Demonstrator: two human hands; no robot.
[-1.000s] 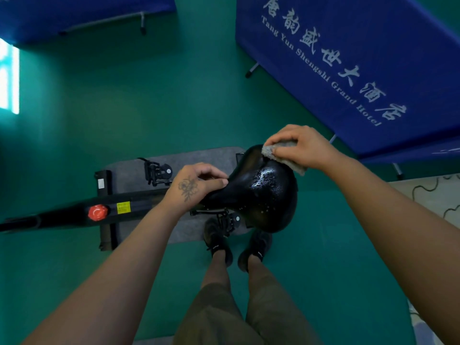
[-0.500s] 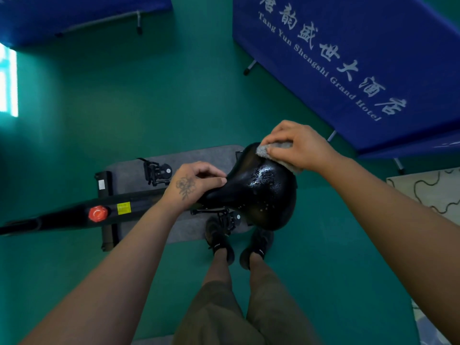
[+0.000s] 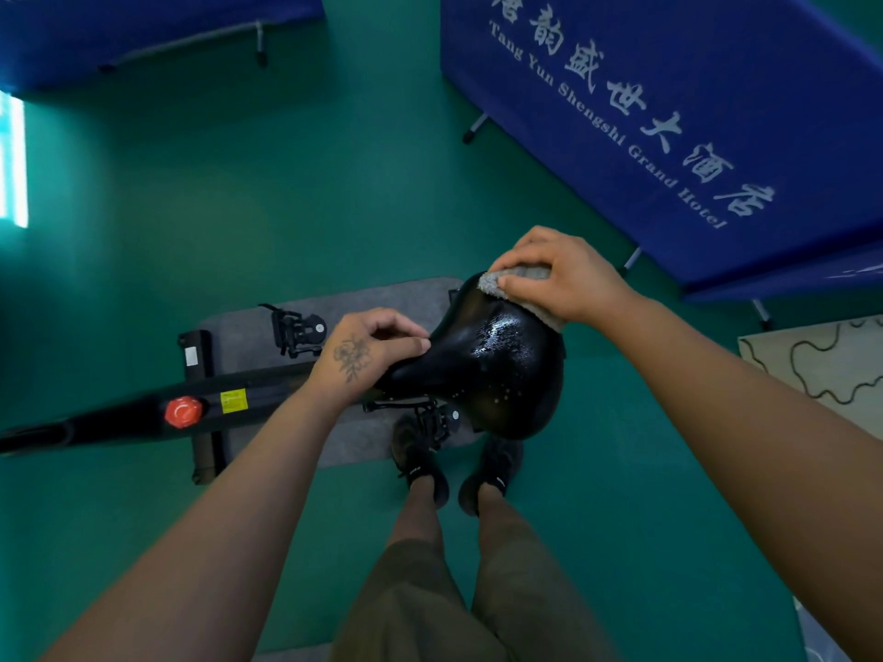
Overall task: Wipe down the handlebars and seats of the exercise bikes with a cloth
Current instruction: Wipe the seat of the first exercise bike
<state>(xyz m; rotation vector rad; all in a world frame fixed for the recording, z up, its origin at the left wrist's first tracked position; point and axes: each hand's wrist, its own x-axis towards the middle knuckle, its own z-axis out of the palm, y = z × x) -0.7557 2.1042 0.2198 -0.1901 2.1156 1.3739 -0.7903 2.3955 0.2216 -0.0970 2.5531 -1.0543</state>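
seat (image 3: 492, 370) dead centre, wet sheen on top, so wipe is partway. cloth (image 3: 518, 284) under my right hand (image 3: 559, 279), fingers curled on it at the seat's 12 o'clock edge. left hand (image 3: 368, 351) grips the nose at 9. handlebars out of view, likely still to do.

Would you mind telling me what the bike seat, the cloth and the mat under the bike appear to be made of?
The seat looks like smooth black vinyl or similar synthetic leather: glossy, with beads of liquid on top. The cloth seems a nubby grey terry or microfibre, its surface fuzzy and matte. The mat looks like grey felt or low-pile carpet, dull and faintly textured; the exact fibre can't be told.
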